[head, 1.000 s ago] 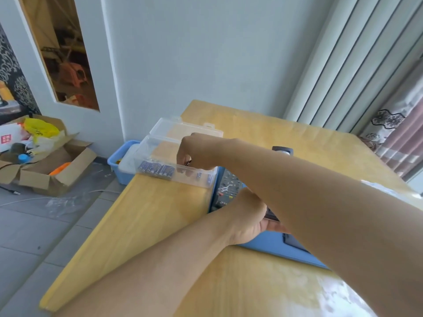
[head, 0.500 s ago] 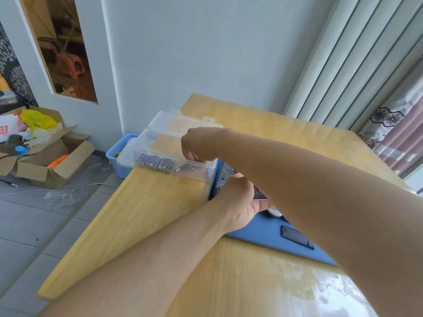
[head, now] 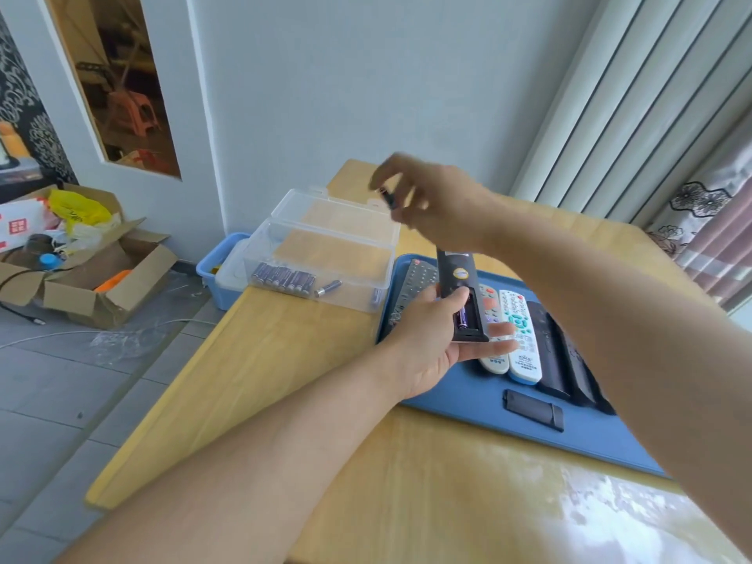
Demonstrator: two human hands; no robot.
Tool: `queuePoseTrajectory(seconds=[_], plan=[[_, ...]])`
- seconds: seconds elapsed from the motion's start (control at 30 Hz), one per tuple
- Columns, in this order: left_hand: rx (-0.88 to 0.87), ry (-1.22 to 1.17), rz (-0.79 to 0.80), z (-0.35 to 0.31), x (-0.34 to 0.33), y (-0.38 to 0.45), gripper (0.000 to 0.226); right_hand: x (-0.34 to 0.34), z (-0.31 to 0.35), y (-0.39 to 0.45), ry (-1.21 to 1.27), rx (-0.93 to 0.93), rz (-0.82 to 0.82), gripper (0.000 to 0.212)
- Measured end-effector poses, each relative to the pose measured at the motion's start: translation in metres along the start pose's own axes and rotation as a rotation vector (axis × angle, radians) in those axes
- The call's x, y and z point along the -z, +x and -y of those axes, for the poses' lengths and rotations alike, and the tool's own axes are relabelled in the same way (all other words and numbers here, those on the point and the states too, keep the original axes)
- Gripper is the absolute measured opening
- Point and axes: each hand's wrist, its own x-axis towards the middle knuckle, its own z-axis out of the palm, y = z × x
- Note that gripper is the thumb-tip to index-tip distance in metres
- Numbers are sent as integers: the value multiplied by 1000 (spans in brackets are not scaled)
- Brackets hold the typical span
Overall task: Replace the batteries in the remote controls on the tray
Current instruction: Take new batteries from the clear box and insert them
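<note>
My left hand (head: 431,343) grips a black remote (head: 460,295) back side up above the blue tray (head: 529,437). Its battery bay is open, with one purple battery (head: 462,319) seated inside. My right hand (head: 431,201) hovers above the remote, blurred, pinching a dark battery (head: 388,197) in its fingertips. On the tray lie two white remotes (head: 517,339), a grey one (head: 411,287), black ones (head: 557,352) and a loose black battery cover (head: 533,409). A clear plastic box (head: 321,258), lid open, holds several batteries (head: 283,276).
The tray and box sit on a wooden table (head: 285,384) whose left edge drops to a tiled floor. A blue bin (head: 215,266) stands beside the table and an open cardboard box (head: 81,274) of clutter lies further left. Curtains hang at the right.
My right hand has lifted out of the clear box with a battery and moved right, above the remote. My left hand has raised and turned the remote so the open bay shows.
</note>
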Motion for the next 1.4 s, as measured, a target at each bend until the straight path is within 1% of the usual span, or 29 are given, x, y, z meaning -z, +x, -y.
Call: queuePoseTrajectory(seconds=[0.07, 0.1, 0.17, 0.23, 0.3, 0.4, 0.5, 0.6, 0.67, 0.73, 0.83, 0.97, 1.2, 1.4], plan=[[-7, -8, 12, -5, -5, -4, 24, 7, -14, -36, 231, -6, -216, 30], [-22, -19, 35, -5, -6, -3, 25, 7, -22, -53, 344, -21, -296, 27], [-32, -32, 47, -6, -6, -4, 27, 0, -35, -86, 524, -67, -393, 19], [-68, 6, 68, -7, -6, -6, 29, -12, -45, -109, 654, -116, -453, 15], [-107, 54, 69, -6, -4, -4, 31, -22, -52, -124, 701, -148, -521, 13], [-146, 104, 67, -7, -5, -4, 32, -29, -56, -135, 698, -162, -600, 13], [-183, 125, 76, -4, -6, -3, 30, -30, -59, -145, 758, -148, -593, 16], [-186, 110, 96, -5, -5, -5, 33, -32, -58, -148, 783, -133, -520, 26], [-170, 106, 93, -5, -4, -4, 41, -32, -55, -147, 778, -108, -486, 25], [-140, 117, 103, -7, -4, -4, 50, -33, -51, -145, 817, -120, -476, 20], [-142, 125, 134, -8, -2, -4, 40, -34, -49, -145, 868, -166, -501, 13], [-156, 105, 142, -6, -1, -3, 34, -32, -50, -145, 855, -210, -522, 15], [-174, 106, 135, -4, -3, -3, 32, -30, -52, -147, 816, -217, -515, 18], [-177, 101, 99, -5, -3, -3, 30, -30, -54, -148, 753, -193, -508, 15]])
